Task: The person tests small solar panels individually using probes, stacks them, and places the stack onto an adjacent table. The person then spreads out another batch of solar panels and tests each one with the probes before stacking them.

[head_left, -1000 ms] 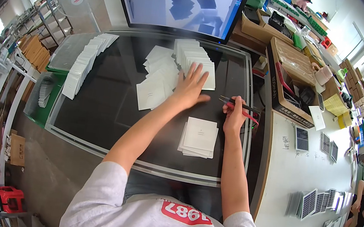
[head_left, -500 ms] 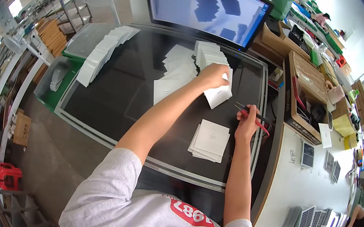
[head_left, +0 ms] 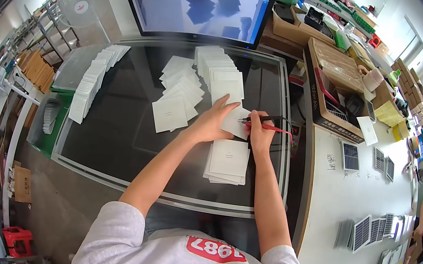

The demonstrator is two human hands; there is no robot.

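Note:
My right hand (head_left: 260,134) is closed around two test probes, a black probe (head_left: 267,119) and a red probe (head_left: 270,127). Their tips touch or hover just over a white square panel (head_left: 235,120); I cannot tell which. At that panel's left side my left hand (head_left: 209,123) is spread, thumb and fingers apart. Just below lies a small stack of white panels (head_left: 229,157), each with short marks in the middle. Beyond the hands runs an overlapping row of white panels (head_left: 223,72). More panels are fanned loosely in a pile (head_left: 170,113) to the left.
A monitor (head_left: 198,7) stands behind the dark framed tabletop (head_left: 114,143). Another long row of panels (head_left: 89,86) lies at the left edge, near a green bin (head_left: 57,137). On the right are a cardboard box (head_left: 334,116) and a white table (head_left: 328,201) with small solar panels (head_left: 361,233).
My left hand has come back from the far row and spread out beside a panel now lying flat. My right hand has brought the probes leftward to that panel. The camera view has shifted.

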